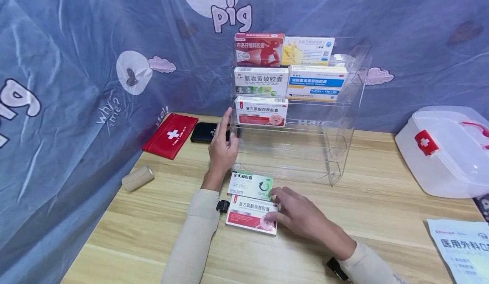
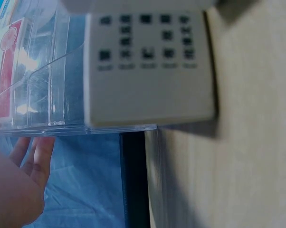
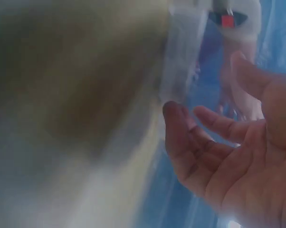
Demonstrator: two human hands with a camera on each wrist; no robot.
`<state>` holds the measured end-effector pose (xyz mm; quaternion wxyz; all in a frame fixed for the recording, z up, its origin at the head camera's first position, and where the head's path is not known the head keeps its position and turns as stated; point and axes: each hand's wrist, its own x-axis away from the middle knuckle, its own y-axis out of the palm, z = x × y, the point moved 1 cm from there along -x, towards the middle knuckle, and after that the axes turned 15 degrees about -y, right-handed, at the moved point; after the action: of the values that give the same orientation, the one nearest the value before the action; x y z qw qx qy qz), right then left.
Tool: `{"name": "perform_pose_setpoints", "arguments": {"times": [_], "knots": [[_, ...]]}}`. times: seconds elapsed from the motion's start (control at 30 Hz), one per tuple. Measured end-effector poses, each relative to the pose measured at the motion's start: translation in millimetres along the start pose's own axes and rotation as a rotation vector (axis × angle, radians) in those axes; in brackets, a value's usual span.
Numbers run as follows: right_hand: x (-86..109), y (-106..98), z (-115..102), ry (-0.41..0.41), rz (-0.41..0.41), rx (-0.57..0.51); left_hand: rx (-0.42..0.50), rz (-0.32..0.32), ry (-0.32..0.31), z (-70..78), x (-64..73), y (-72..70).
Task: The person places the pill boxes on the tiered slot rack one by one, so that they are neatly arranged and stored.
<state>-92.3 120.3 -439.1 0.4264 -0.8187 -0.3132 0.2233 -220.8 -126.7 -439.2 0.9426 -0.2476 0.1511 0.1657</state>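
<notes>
A clear acrylic display rack (image 1: pixel 282 148) stands on the table, and my left hand (image 1: pixel 223 148) is at its left side with the fingers pointing up. In front of the rack lie a green and white medicine box (image 1: pixel 248 185) and, nearer, a red and white medicine box (image 1: pixel 250 214). Over the right ends of these two boxes is my right hand (image 1: pixel 299 212), fingers bent and thumb apart. The right wrist view shows the right fingers (image 3: pixel 181 147) by a box end (image 3: pixel 181 57), with nothing gripped. Close to the left wrist camera is a white box end (image 2: pixel 150 80).
Several medicine boxes fill the upper rows, among them a red box (image 1: pixel 259 50) and a blue and white box (image 1: pixel 317 83). Left lie a red first-aid pouch (image 1: pixel 172 135), a black case (image 1: pixel 204 132) and a tan roll (image 1: pixel 137 178). A white medical case (image 1: pixel 443 152) and mask packet (image 1: pixel 462 250) are right.
</notes>
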Motion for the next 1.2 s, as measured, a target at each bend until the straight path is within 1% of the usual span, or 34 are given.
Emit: {"name": "perform_pose_setpoints", "arguments": {"times": [0.03, 0.13, 0.27, 0.43, 0.53, 0.6, 0.87, 0.97, 1.03, 1.1, 1.2], "knots": [[0.6, 3.8, -1.3, 0.009, -0.004, 0.002, -0.001, -0.001, 0.0, 0.0, 0.0, 0.1], [0.8, 11.9, -6.8, 0.073, -0.016, 0.003, -0.003, -0.001, -0.003, 0.5, 0.3, 0.5], [1.6, 16.5, -11.8, 0.128, -0.017, -0.001, -0.009, 0.008, -0.007, 1.3, 1.3, 0.9], [8.6, 14.8, -11.2, 0.17, -0.01, 0.007, -0.009, 0.01, -0.014, 2.9, 2.3, 1.4], [16.1, 11.1, -7.8, 0.202, -0.008, 0.022, -0.011, 0.011, -0.013, 3.8, 2.5, 1.3], [21.6, 8.4, -5.0, 0.209, -0.008, 0.036, -0.013, 0.015, -0.011, 3.5, 2.0, 1.3], [43.2, 2.1, 4.0, 0.184, -0.009, 0.059, -0.016, 0.007, -0.015, 1.2, 0.9, -0.8], [49.4, -0.3, 4.7, 0.172, 0.012, 0.057, -0.013, 0.005, -0.013, 1.3, 0.8, -1.3], [52.1, -1.8, 4.9, 0.164, 0.038, 0.042, -0.012, 0.003, -0.014, 0.9, 1.1, -1.0], [53.5, -4.1, 5.5, 0.152, 0.083, 0.026, -0.011, 0.001, -0.016, 0.6, 1.1, -0.8], [53.7, -8.4, 8.5, 0.097, 0.186, 0.008, -0.01, -0.001, -0.018, 1.3, 0.0, -0.5]]}}
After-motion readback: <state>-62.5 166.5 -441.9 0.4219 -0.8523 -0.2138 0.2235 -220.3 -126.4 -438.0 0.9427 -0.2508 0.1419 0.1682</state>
